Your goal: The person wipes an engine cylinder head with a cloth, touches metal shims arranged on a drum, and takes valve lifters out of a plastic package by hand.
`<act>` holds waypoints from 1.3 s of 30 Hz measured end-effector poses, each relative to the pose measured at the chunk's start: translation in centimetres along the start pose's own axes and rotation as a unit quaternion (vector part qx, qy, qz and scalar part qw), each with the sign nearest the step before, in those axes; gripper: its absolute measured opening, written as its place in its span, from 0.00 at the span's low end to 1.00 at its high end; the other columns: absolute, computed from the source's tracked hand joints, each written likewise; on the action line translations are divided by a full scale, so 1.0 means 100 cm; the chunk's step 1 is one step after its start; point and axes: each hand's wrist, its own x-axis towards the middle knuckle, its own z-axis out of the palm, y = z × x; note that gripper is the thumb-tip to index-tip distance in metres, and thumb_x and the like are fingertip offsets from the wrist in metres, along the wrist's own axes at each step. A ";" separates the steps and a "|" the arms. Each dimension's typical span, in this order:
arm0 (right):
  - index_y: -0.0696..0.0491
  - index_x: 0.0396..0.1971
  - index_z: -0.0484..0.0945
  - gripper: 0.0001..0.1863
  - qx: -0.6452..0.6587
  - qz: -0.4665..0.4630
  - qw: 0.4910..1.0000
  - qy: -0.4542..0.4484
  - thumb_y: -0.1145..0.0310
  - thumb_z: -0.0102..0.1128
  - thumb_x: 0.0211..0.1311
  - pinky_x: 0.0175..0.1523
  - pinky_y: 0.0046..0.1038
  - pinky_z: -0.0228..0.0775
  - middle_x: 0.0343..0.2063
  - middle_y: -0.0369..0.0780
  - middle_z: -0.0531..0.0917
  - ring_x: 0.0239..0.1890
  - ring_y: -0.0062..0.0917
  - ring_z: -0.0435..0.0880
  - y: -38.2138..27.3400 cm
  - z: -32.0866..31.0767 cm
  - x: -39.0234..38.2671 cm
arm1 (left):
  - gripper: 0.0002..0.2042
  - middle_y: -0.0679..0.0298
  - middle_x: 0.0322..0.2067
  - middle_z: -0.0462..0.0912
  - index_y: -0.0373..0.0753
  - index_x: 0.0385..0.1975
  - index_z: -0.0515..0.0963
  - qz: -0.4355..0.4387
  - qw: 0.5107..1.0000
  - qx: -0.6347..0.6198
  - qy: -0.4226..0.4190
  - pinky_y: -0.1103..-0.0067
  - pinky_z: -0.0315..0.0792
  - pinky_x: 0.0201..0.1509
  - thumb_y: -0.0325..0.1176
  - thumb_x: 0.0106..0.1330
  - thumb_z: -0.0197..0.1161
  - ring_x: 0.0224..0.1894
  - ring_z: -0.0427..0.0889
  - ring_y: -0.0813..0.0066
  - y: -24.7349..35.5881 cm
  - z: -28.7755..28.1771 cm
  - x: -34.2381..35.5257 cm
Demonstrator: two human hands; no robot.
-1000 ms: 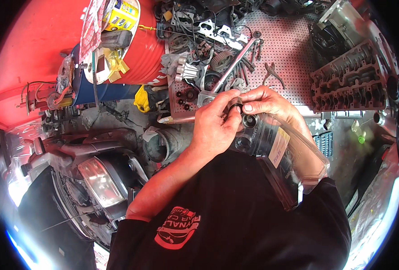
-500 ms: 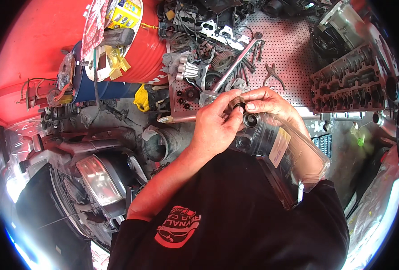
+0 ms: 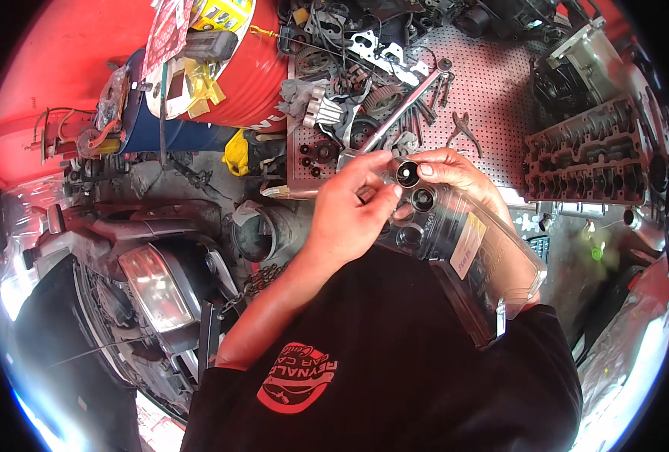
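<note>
Between the thumb and fingers of my right hand is a small round cup-shaped metal part, its hollow face turned up. A second round metal part sits just below it, at the end of a clear plastic blister pack. The pack lies along my right forearm and carries a pale label; the fingers beneath it are hidden. Close by on the left, my left hand has its thumb and index finger apart. A dark spot shows in its palm, too small to make out.
A perforated bench top holds a ratchet wrench, pliers and dark engine parts. At its right lies a cylinder head. A red drum stands left, a bucket below it, and a car headlight lower left.
My left fingers have come off the cup-shaped metal part and moved slightly left. It stays in my right hand, now tilted with its hollow face showing.
</note>
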 end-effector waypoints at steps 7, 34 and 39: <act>0.63 0.51 0.77 0.21 -0.031 0.027 0.999 -0.023 0.67 0.64 0.62 0.44 0.39 0.82 0.42 0.46 0.84 0.44 0.34 0.85 0.004 0.000 0.013 | 0.17 0.65 0.34 0.80 0.33 0.57 0.72 -0.089 0.993 -0.074 0.015 0.84 0.71 0.30 0.26 0.68 0.58 0.29 0.77 0.84 -0.006 0.006 0.001; 0.66 0.54 0.73 0.29 0.021 -0.008 1.000 -0.013 0.59 0.61 0.61 0.46 0.53 0.80 0.59 0.59 0.71 0.53 0.51 0.79 0.003 0.001 0.008 | 0.08 0.60 0.29 0.79 0.39 0.36 0.80 0.132 0.926 0.353 0.035 0.69 0.75 0.34 0.26 0.57 0.66 0.31 0.81 0.60 -0.020 -0.027 -0.031; 0.65 0.56 0.72 0.28 0.028 0.013 0.999 -0.030 0.60 0.60 0.63 0.47 0.47 0.81 0.57 0.49 0.76 0.53 0.42 0.80 0.002 -0.001 0.011 | 0.09 0.61 0.29 0.76 0.37 0.35 0.80 0.213 0.878 0.428 -0.015 0.69 0.75 0.34 0.24 0.54 0.67 0.32 0.79 0.61 -0.032 -0.032 -0.028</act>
